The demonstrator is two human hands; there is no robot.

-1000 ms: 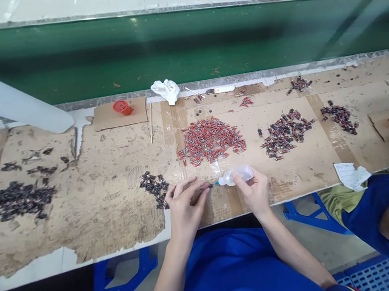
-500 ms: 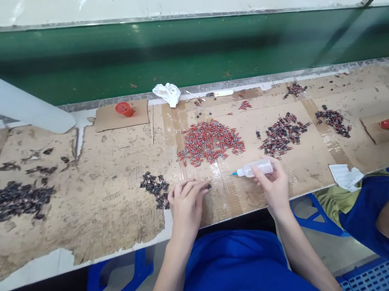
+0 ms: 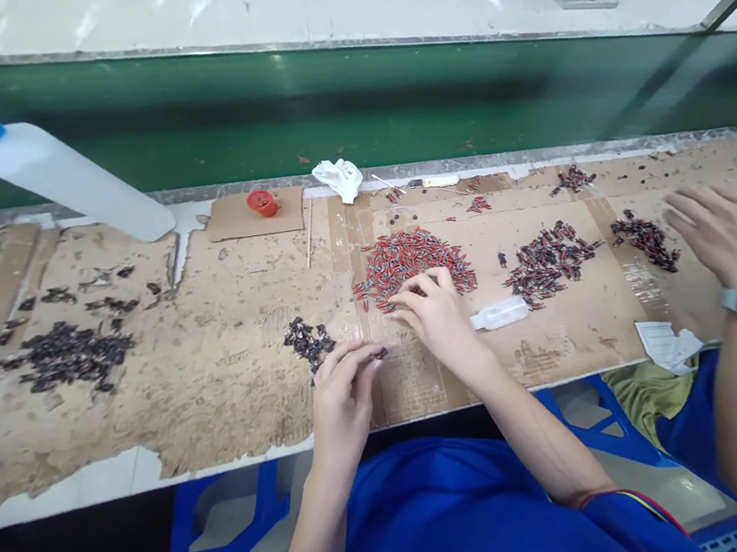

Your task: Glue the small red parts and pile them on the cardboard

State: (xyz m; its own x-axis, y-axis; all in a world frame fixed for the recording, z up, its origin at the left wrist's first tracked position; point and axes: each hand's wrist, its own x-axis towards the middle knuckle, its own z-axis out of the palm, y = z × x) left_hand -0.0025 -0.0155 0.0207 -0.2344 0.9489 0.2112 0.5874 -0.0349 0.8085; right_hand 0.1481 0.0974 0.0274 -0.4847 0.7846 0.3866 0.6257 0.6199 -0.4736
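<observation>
My left hand (image 3: 343,390) pinches a small dark part between thumb and fingertips, just right of a small heap of dark parts (image 3: 309,339). My right hand (image 3: 435,306) reaches into the near edge of a pile of red parts (image 3: 412,262), its fingertips curled on the pieces; whether it holds one I cannot tell. A small clear squeeze bottle (image 3: 501,315) lies on its side on the cardboard just right of that hand, untouched.
Cardboard (image 3: 230,372) covers the bench. Mixed red and dark piles (image 3: 548,259) (image 3: 644,238) lie to the right, a dark pile (image 3: 66,354) at left. A large white bottle (image 3: 66,182), red cap (image 3: 262,202) and white rag (image 3: 339,178) lie at the back. A co-worker's hand (image 3: 726,236) with a watch hovers at right.
My right hand set the squeeze bottle down and moved left and forward onto the red pile. A co-worker's hand came into view at right. My left hand stayed put.
</observation>
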